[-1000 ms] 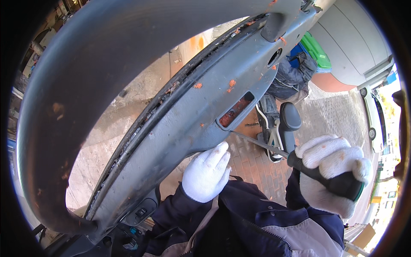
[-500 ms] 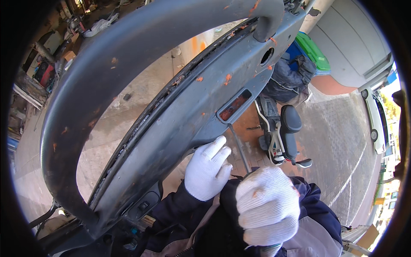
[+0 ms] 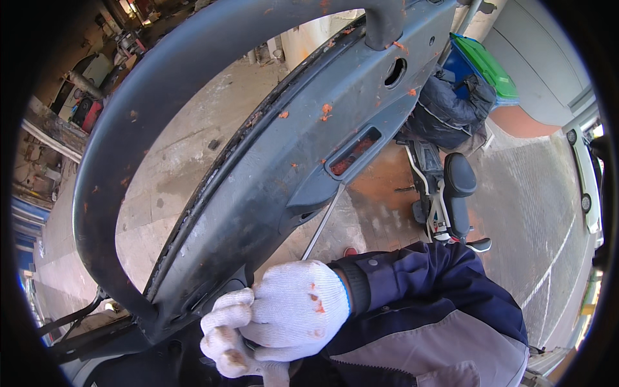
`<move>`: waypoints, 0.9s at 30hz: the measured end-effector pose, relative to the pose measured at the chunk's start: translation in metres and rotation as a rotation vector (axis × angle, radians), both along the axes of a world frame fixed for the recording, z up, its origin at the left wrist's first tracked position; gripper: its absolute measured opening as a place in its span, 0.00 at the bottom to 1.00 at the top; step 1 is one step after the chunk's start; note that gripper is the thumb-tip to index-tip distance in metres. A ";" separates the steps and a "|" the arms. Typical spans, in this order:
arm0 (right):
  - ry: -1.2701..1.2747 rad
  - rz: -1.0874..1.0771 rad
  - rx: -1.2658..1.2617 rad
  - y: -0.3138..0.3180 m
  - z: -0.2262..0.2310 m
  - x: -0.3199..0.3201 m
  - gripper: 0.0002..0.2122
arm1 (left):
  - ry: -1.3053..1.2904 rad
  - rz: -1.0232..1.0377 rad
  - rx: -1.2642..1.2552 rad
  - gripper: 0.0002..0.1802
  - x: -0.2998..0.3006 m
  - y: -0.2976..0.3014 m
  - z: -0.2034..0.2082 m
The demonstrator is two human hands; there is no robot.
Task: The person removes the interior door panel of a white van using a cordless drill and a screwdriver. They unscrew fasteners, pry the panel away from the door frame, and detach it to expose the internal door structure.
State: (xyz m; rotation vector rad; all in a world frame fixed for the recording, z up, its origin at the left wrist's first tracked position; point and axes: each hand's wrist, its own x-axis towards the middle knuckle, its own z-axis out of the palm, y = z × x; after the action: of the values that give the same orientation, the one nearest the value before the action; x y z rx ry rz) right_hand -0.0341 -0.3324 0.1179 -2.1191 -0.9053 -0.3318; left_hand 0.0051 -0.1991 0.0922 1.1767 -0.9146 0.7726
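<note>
A grey car door trim panel [image 3: 258, 187] runs diagonally up to the right, specked with orange-red crumbs. The tip of a thin metal rod [image 3: 324, 219] meets the panel's lower edge, just below an oblong recess [image 3: 354, 155]. In its white knit glove, my right hand [image 3: 290, 313] is curled round the rod's near end, with its back toward me and fingers bent at the left. The glove hides whatever handle the rod has. Orange stains mark the back of the glove. I cannot see my left hand.
The dark curved window frame [image 3: 103, 174] arches over the panel's left side. Beyond the panel, a scooter [image 3: 454, 187] stands on the paving by a dark bundle [image 3: 445, 113] and a green-lidded blue bin [image 3: 487, 64]. A white car [image 3: 583, 180] is at far right.
My right hand has moved left and down, swinging the rod's near end left while its tip stays by the recess. My left hand has left the panel's edge and dropped from sight.
</note>
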 end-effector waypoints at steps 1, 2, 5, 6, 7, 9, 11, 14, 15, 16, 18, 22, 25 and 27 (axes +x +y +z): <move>-0.029 0.026 0.041 0.001 -0.004 0.002 0.16 | -0.068 0.015 0.033 0.37 0.001 -0.001 0.002; -0.054 0.053 0.084 0.002 -0.006 0.005 0.16 | -0.138 0.028 0.064 0.38 0.002 0.000 0.004; -0.091 0.127 0.209 0.000 -0.011 0.008 0.14 | -0.210 0.271 0.076 0.46 0.003 -0.007 -0.001; -0.103 0.147 0.248 -0.003 -0.011 0.008 0.13 | -0.232 0.321 0.125 0.46 0.003 -0.006 -0.001; -0.116 0.165 0.286 -0.005 -0.011 0.008 0.13 | -0.255 0.372 0.172 0.47 0.001 -0.007 -0.001; -0.131 0.199 0.358 -0.011 -0.009 0.010 0.12 | -0.239 0.381 0.306 0.45 -0.003 0.001 0.009; -0.156 0.228 0.430 -0.014 -0.007 0.013 0.11 | -0.123 0.366 0.401 0.48 -0.012 0.007 0.022; -0.350 0.199 0.502 -0.021 -0.007 0.020 0.09 | 0.067 0.401 0.726 0.50 -0.029 0.017 0.047; -0.407 0.192 0.442 -0.025 -0.009 0.022 0.09 | 0.111 0.404 0.836 0.50 -0.034 0.019 0.055; -0.374 0.165 0.388 -0.035 -0.013 0.020 0.09 | 0.207 0.417 0.832 0.52 -0.039 0.015 0.055; -0.218 0.299 0.420 -0.046 -0.020 0.021 0.10 | 0.352 0.366 0.921 0.54 -0.046 0.009 0.054; -0.192 0.349 0.473 -0.051 -0.026 0.016 0.08 | 0.310 0.346 0.925 0.56 -0.055 0.005 0.052; -0.140 0.374 0.584 -0.044 -0.023 0.018 0.10 | 0.331 0.421 0.954 0.56 -0.058 0.015 0.058; -0.190 0.382 0.485 -0.041 -0.018 0.021 0.10 | 0.353 0.430 0.923 0.55 -0.059 0.022 0.061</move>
State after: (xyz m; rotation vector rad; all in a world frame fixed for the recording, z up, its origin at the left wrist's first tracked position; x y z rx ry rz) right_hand -0.0135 -0.3734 0.0994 -1.4559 -1.1792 -0.5011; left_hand -0.0538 -0.1773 0.1534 2.2924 -0.7272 0.4286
